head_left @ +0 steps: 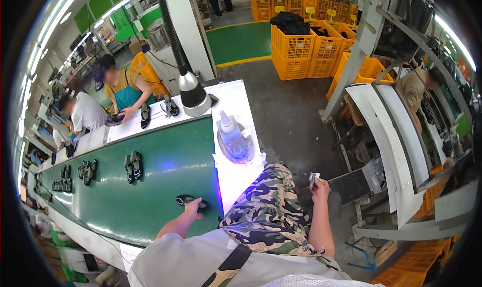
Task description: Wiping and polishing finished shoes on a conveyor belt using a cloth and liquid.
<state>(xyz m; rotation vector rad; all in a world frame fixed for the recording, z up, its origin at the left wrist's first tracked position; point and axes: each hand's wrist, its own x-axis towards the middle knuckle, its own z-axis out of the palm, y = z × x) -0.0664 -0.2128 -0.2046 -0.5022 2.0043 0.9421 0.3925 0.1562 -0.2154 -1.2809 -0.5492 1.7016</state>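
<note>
My left hand [192, 207] is closed on the heel end of a black shoe [183, 200] at the near right part of a green conveyor belt [165, 159]. Whether the shoe rests on the belt or hovers just over it, I cannot tell. Out to the right, beside my camouflage-patterned apron [271, 206], my right hand [321, 191] pinches a small grey and white piece [314, 178], too small to name. A clear squeeze bottle [232, 139] with a pointed nozzle stands in a shallow dish on the white ledge [246, 104] at the belt's end.
Pairs of black shoes [133, 166] lie farther left on the belt. A lamp [194, 94] on a ribbed flexible neck hangs over the ledge. Across the belt, a co-worker in a teal apron [129, 94] handles a shoe. Yellow crates [291, 56] and a metal frame [346, 96] stand right.
</note>
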